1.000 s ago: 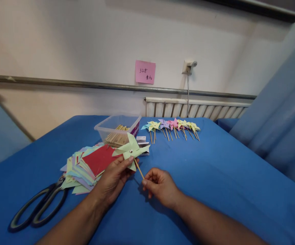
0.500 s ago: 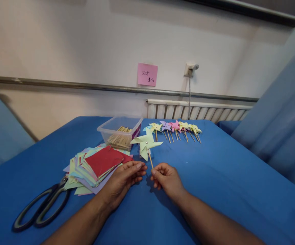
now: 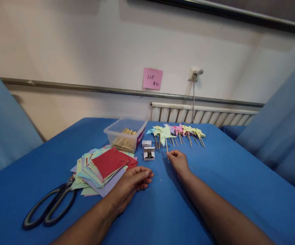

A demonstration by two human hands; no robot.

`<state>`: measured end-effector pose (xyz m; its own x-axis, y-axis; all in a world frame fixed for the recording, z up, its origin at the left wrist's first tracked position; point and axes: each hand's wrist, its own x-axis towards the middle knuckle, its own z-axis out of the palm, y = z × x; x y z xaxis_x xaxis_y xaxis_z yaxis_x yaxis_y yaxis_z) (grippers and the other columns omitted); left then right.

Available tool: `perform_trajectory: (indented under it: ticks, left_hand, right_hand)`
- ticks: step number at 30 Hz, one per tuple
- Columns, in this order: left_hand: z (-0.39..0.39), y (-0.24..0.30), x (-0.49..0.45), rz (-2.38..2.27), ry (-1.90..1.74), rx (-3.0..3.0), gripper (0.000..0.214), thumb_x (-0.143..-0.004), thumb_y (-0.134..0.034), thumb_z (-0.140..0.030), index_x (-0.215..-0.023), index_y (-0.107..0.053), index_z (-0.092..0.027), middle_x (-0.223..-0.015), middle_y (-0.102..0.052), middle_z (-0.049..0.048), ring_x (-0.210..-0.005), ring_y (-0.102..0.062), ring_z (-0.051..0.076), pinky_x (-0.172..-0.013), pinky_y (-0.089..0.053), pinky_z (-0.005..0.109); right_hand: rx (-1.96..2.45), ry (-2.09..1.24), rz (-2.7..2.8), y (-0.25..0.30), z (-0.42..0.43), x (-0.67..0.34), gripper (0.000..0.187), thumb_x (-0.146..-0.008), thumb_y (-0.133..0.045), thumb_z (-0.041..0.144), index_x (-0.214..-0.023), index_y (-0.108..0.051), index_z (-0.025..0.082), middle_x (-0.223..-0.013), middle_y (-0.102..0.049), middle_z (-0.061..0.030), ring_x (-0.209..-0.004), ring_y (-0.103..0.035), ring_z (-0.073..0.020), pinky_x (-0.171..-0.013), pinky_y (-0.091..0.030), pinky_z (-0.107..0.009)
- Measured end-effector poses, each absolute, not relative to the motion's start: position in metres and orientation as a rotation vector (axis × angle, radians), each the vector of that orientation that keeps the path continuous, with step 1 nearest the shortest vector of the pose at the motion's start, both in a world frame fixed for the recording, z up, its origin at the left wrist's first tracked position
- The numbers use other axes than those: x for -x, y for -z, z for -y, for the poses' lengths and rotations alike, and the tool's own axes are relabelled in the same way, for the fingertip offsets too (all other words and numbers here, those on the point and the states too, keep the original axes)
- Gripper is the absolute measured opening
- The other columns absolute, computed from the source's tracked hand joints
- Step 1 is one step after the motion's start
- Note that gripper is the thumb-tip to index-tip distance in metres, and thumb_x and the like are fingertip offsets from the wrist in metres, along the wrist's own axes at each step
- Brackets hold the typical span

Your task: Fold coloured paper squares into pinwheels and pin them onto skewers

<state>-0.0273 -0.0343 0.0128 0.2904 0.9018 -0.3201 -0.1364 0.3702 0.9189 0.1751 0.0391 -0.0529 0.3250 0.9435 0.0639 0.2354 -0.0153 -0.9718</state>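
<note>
My right hand (image 3: pixel 180 163) pinches the lower end of a wooden stick. On the stick's top is a pale green paper pinwheel (image 3: pixel 165 134) with a shiny pin at its centre. It stands in front of several finished pinwheels (image 3: pixel 179 129) in yellow, pink, purple and blue, lying in a row at the back. My left hand (image 3: pixel 137 180) rests near the paper stack, fingers loosely curled and holding nothing I can see. Just beyond it, a small open box (image 3: pixel 149 156) shows dark metal pieces inside. Behind that box sits another small white box (image 3: pixel 146 143).
Coloured paper sheets (image 3: pixel 103 170), red on top, are piled on the blue tablecloth (image 3: pixel 147 217). Large dark-handled scissors (image 3: pixel 52 202) lie left of them. A clear plastic tub (image 3: pixel 111 131) holds many wooden sticks (image 3: pixel 124 140). The wall and radiator (image 3: pixel 183 114) are behind the table.
My right hand has carried the pale green pinwheel forward and right, toward the row. My left hand has stayed near the papers. The small boxes now show fully; the view has shifted slightly.
</note>
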Motion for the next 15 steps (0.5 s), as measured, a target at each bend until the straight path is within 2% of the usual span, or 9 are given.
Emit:
perform_trajectory:
  ticks: [7,15]
  left_hand:
    - [0.035,-0.009,0.030,-1.023,-0.858,-0.937,0.015,-0.070,-0.074,-0.032,-0.077,-0.072,-0.019,-0.084,-0.071,0.0068,-0.068,-0.060,0.016,-0.063,-0.045,0.025]
    - [0.030,-0.006,0.029,-1.070,-0.788,-0.896,0.018,-0.066,-0.076,-0.029,-0.077,-0.069,-0.016,-0.080,-0.070,0.0053,-0.067,-0.060,0.013,-0.062,-0.045,0.023]
  right_hand:
    - [1.805,-0.664,1.233,0.056,-0.100,-0.169,0.027,-0.074,-0.056,0.041,-0.063,-0.065,0.018,-0.056,-0.062,-0.0019,-0.052,-0.054,-0.0162,-0.049,-0.035,-0.024]
    - [1.986,-0.625,1.361,0.045,-0.121,-0.163,0.022,-0.075,-0.058,0.035,-0.064,-0.071,0.021,-0.067,-0.070,-0.0068,-0.064,-0.062,-0.0206,-0.054,-0.040,-0.026]
